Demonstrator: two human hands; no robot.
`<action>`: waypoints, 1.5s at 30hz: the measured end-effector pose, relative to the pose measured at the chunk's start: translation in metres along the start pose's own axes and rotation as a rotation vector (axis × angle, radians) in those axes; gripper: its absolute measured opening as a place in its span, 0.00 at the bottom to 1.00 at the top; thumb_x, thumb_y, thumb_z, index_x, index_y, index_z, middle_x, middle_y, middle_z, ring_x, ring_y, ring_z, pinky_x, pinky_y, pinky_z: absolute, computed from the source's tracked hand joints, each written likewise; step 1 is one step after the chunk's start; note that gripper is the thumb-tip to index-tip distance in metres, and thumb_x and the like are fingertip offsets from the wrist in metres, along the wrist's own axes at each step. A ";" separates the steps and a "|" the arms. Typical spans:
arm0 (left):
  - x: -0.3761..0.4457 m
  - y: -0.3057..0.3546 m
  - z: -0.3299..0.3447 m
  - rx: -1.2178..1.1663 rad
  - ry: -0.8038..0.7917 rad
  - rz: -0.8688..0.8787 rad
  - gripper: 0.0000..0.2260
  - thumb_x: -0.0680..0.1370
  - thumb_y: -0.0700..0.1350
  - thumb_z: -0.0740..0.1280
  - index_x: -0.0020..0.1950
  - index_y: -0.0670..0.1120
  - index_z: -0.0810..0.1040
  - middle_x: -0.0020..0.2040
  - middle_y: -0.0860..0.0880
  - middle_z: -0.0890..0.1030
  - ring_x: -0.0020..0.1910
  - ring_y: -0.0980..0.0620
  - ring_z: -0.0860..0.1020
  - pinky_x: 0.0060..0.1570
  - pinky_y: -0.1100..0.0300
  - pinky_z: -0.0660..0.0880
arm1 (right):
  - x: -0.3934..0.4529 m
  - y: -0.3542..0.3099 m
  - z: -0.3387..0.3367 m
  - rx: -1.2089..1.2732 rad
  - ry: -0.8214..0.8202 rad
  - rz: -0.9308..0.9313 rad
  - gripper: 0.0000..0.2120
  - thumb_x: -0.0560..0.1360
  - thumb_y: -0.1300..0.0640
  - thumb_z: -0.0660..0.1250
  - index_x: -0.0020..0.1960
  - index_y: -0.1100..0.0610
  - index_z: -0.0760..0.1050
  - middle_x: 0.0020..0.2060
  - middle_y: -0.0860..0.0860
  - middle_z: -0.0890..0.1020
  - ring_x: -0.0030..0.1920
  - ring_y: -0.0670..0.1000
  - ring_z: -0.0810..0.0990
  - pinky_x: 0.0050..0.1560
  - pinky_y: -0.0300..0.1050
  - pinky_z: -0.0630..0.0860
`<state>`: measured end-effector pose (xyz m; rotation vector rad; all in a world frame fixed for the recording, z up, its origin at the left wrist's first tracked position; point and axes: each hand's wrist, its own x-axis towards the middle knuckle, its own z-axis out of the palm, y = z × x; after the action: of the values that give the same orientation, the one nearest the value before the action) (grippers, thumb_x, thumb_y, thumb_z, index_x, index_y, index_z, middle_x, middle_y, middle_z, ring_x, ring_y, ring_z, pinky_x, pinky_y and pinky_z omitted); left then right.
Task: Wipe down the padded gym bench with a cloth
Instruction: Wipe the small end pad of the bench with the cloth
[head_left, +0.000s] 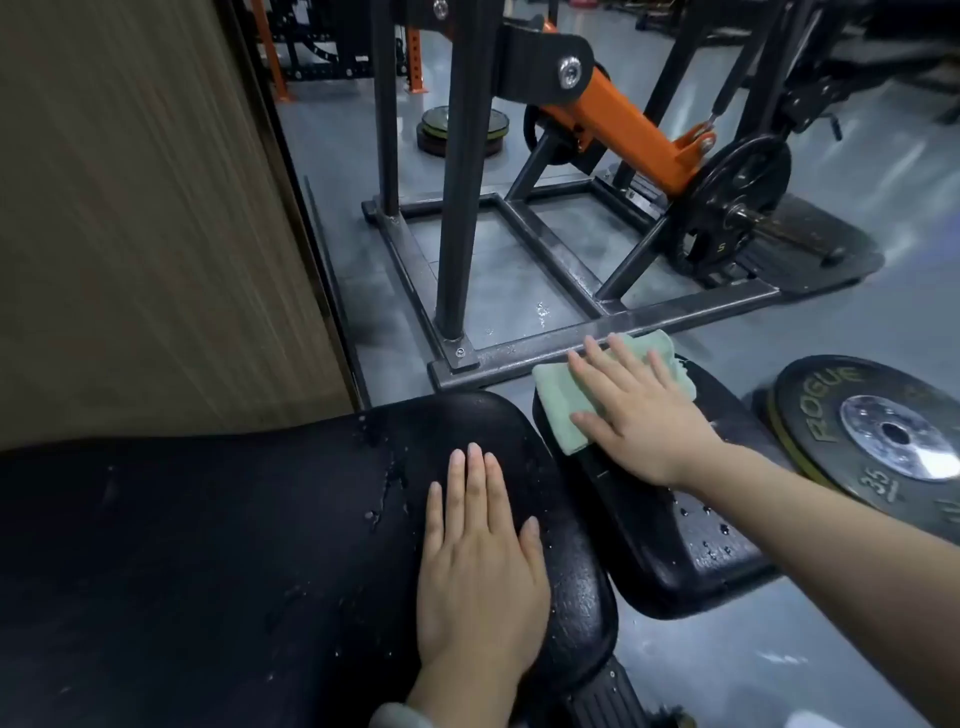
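Right now the right hand (641, 415) is pressing flat on a pale green cloth (561, 402), its fingers (592, 358) spread and straight rather than curled round it. That cloth is lying on the far end of the smaller black pad (691, 545), where water droplets are sitting on the nearer part. Meanwhile the left hand (480, 566) is resting palm down on the larger black padded surface (208, 545), fingers extended together and grasping nothing; wet streaks and droplets are showing just to its left. Both pads are lying side by side with a narrow gap between them. On the floor (519, 270) to the right, a black weight plate (878, 441) is lying flat, just beside the smaller pad. Beyond, a black and orange machine frame (545, 218) is standing on the grey floor.
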<state>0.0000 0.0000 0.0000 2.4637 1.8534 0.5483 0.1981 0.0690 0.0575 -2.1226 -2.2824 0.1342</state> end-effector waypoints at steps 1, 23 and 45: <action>0.002 0.000 -0.002 -0.026 -0.004 -0.016 0.27 0.82 0.52 0.46 0.70 0.36 0.68 0.72 0.42 0.68 0.72 0.45 0.65 0.67 0.49 0.58 | 0.000 0.001 0.000 -0.005 -0.053 0.025 0.29 0.81 0.41 0.45 0.78 0.48 0.43 0.78 0.47 0.43 0.77 0.50 0.38 0.74 0.54 0.38; 0.002 -0.001 0.003 0.036 -0.031 0.000 0.29 0.82 0.52 0.40 0.70 0.37 0.69 0.72 0.43 0.68 0.72 0.46 0.65 0.67 0.48 0.58 | -0.006 0.035 -0.005 -0.055 -0.113 -0.273 0.30 0.75 0.31 0.33 0.75 0.38 0.44 0.75 0.43 0.46 0.77 0.46 0.44 0.76 0.48 0.44; 0.001 -0.001 0.001 0.028 -0.032 -0.008 0.27 0.82 0.52 0.44 0.71 0.37 0.69 0.72 0.43 0.68 0.73 0.46 0.65 0.67 0.48 0.58 | -0.039 0.048 0.010 -0.001 -0.021 -0.337 0.26 0.82 0.43 0.40 0.78 0.48 0.47 0.77 0.46 0.50 0.77 0.47 0.42 0.75 0.48 0.44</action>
<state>-0.0001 0.0011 -0.0012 2.4659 1.8712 0.4833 0.2483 0.0326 0.0451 -1.7091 -2.6075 0.1478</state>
